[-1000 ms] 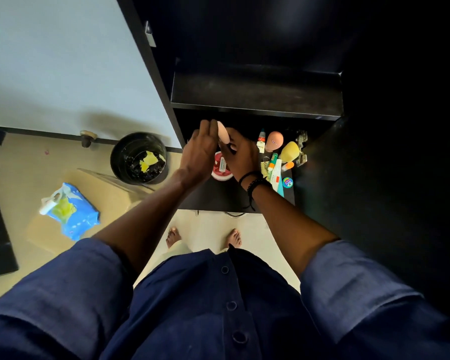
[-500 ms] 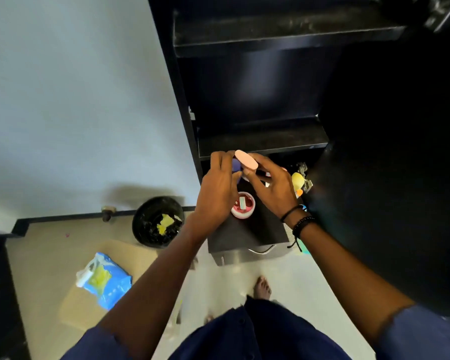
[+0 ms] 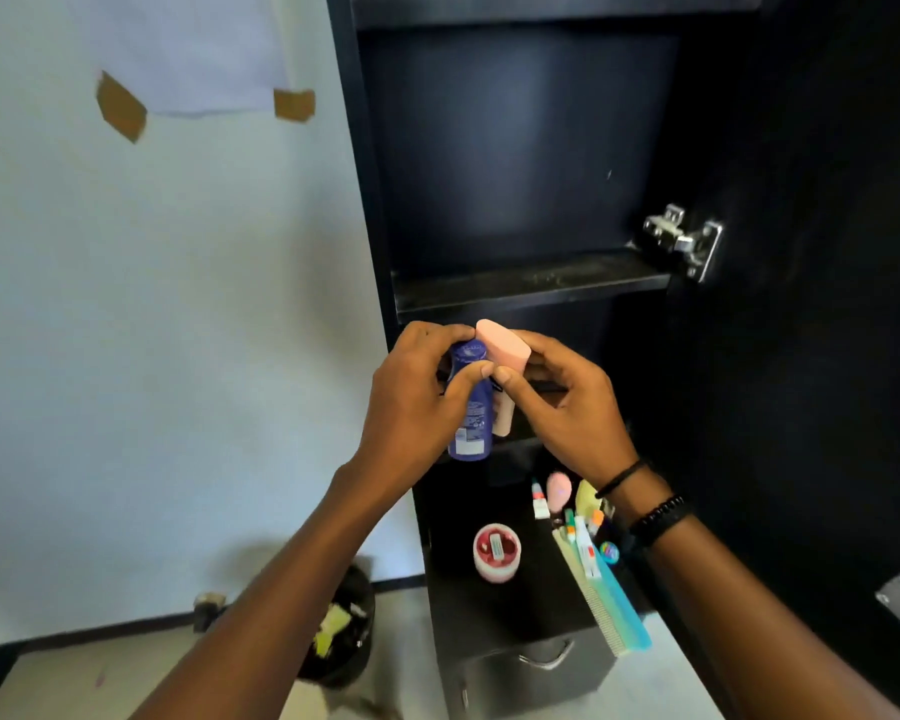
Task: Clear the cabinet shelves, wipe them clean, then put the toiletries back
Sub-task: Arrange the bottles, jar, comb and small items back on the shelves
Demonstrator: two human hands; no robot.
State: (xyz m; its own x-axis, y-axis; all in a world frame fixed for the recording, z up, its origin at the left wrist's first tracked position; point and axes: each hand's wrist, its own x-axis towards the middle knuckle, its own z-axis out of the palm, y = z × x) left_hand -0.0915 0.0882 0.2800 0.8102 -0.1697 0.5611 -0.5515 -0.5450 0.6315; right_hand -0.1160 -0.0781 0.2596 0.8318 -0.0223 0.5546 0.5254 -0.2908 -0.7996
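Observation:
My left hand (image 3: 411,402) grips a dark blue bottle (image 3: 471,413) held upside down in front of the black cabinet. My right hand (image 3: 562,402) holds a pale pink bottle (image 3: 502,345), its flat end pointing up, right beside the blue one. Both sit just below a bare, dusty shelf (image 3: 531,283). On the black surface (image 3: 453,543) below lie a red-topped jar (image 3: 497,550), a pink egg-shaped item (image 3: 558,490), a yellow item (image 3: 585,498), small tubes (image 3: 539,504) and a teal comb (image 3: 622,610).
The open cabinet door (image 3: 801,356) with its metal hinge (image 3: 681,241) stands at the right. A black bin (image 3: 339,631) with yellow scraps sits on the floor at the left, by the pale wall. A metal drawer handle (image 3: 546,659) shows low on the unit.
Both hands have risen from the lower surface with the two bottles to just under the middle shelf. My view has tilted up, bringing the bare shelf and hinge into sight.

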